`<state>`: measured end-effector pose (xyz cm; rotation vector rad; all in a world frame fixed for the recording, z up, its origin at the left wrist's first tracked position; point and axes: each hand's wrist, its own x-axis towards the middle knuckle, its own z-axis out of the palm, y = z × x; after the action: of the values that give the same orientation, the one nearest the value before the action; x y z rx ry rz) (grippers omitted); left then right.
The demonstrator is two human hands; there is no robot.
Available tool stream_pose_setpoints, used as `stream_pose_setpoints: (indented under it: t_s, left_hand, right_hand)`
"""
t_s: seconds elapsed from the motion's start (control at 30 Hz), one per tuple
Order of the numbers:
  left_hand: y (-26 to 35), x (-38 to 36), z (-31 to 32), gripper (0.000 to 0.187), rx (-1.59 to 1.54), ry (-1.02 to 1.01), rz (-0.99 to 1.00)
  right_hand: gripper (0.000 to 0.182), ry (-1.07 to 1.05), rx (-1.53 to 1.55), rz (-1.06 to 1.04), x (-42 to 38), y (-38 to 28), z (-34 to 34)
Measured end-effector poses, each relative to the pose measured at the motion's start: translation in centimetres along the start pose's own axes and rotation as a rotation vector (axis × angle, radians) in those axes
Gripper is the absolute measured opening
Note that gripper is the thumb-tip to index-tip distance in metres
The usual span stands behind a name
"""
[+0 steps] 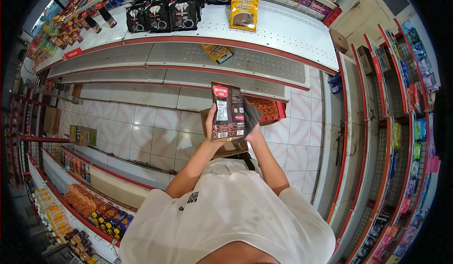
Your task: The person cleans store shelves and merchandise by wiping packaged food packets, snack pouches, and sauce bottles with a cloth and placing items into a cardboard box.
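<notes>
Between my two hands is a dark brown coffee pack (228, 113) with a red logo, a white label panel and beans pictured along its bottom. Another dark surface, perhaps a second pack, shows behind its right side. My left hand (210, 125) grips the pack's left edge, fingers mostly behind it. At the lower right corner, my right hand (255, 134) closes on the dark packaging. Below the hands, partly hidden, stands an open cardboard box (232, 148).
Ahead, a white perforated shelf (283, 33) carries black pouches (184, 15) and yellow packets (244, 14). A yellow packet (217, 52) lies one shelf lower. A red crate (273, 111) sits on the tiled floor. Stocked racks (377, 80) stand at right, more shelves at lower left.
</notes>
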<state>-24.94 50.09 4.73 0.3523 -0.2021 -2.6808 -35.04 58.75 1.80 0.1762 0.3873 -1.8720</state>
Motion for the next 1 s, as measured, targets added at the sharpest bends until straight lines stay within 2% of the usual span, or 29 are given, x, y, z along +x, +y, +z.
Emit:
stream_pose_setpoints:
  t_s: [0.07, 0.1, 0.13, 0.2, 0.23, 0.27, 0.33, 0.37, 0.4, 0.47, 0.5, 0.53, 0.6, 0.63, 0.7, 0.73, 0.77, 0.83, 0.9, 0.93, 1.0]
  left_hand:
    - [0.1, 1.0, -2.5, 0.046, 0.024, 0.077, -0.074]
    - [0.6, 1.2, -2.7, 0.038, 0.146, 0.181, -0.165]
    - [1.7, 1.3, -1.9, 0.038, 0.145, 0.18, -0.166]
    - [3.9, 0.9, 0.7, 0.04, 0.637, 0.224, -0.082]
    - [4.5, -0.1, 4.0, 0.051, 0.872, 0.241, -0.067]
    - [4.0, 0.3, 3.2, 0.051, 0.87, 0.246, -0.06]
    - [2.9, 1.3, 2.2, 0.064, 1.471, 0.034, 0.343]
    - [3.0, 1.5, 1.7, 0.071, 1.389, 0.121, 0.273]
    - [3.0, 2.0, 1.2, 0.071, 1.388, 0.121, 0.281]
    - [2.6, 3.1, -0.3, 0.073, 1.255, 0.076, 0.334]
    - [2.1, 2.4, 1.6, 0.073, 1.564, 0.084, 0.467]
    - [0.7, 2.0, 2.6, 0.073, 1.617, 0.154, 0.617]
    - [0.1, 1.6, 4.5, 0.076, 2.071, 0.249, 0.762]
    - [-0.6, 1.1, 5.2, 0.076, 2.071, 0.254, 0.768]
    - [-1.9, 0.5, 6.5, 0.076, 2.413, 0.189, 0.695]
    - [-2.2, 0.7, 6.9, 0.076, 2.409, 0.2, 0.7]
    - [-2.3, 0.8, 7.2, 0.075, 2.31, 0.22, 0.674]
    - [-1.8, 1.1, 6.9, 0.074, 2.218, 0.253, 0.658]
    - [-1.1, 1.7, 5.4, 0.073, 1.733, 0.099, 0.649]
    - [-0.8, 2.0, 5.0, 0.073, 1.487, 0.025, 0.642]
    - [-1.0, 1.1, 4.8, 0.072, 1.45, -0.008, 0.621]
  right_hand:
    - [0.05, -0.064, 0.037, 0.077, 0.0, -0.6, -0.4]
    - [0.05, -0.128, 0.077, 0.146, 0.0, -0.9, -0.7]
    - [0.05, -0.127, 0.076, 0.146, 0.0, -1.1, -1.4]
    - [0.052, -0.032, 0.013, 0.108, 0.0, -1.3, -2.7]
    - [0.051, 0.027, -0.044, 0.094, -0.4, -1.5, -1.6]
    - [0.051, 0.026, -0.047, 0.101, -0.4, -1.4, -1.2]
    - [0.05, 0.131, -0.187, -0.005, -0.5, -1.3, 0.1]
    - [0.046, 0.102, -0.163, -0.031, -0.8, -1.3, 0.8]
    - [0.046, 0.096, -0.168, -0.028, -1.4, -1.4, 2.5]
    - [0.054, -0.055, -0.095, -0.274, -2.3, -1.4, 5.1]
    - [0.056, -0.055, -0.002, -0.178, -1.6, -1.8, 3.1]
    - [0.058, -0.149, 0.044, -0.159, -1.6, -2.0, 2.5]
    - [0.06, -0.153, 0.064, -0.154, -1.1, -1.8, 1.2]
    - [0.06, -0.157, 0.063, -0.15, -1.3, -1.4, 1.5]
    - [0.06, 0.017, 0.003, -0.177, -1.6, -0.3, 2.2]
    - [0.062, -0.038, -0.015, -0.164, -1.6, 0.2, 1.6]
    - [0.06, 0.122, -0.064, -0.166, -2.2, 0.7, 3.0]
    - [0.058, 0.27, -0.113, -0.157, -2.5, 2.0, 4.3]
    - [0.053, 0.145, -0.409, -0.332, -2.1, 3.2, 3.8]
    - [0.053, 0.135, -0.412, -0.325, -1.9, 3.3, 3.7]
    - [0.049, 0.047, -0.68, -0.394, -1.5, 3.0, 3.5]
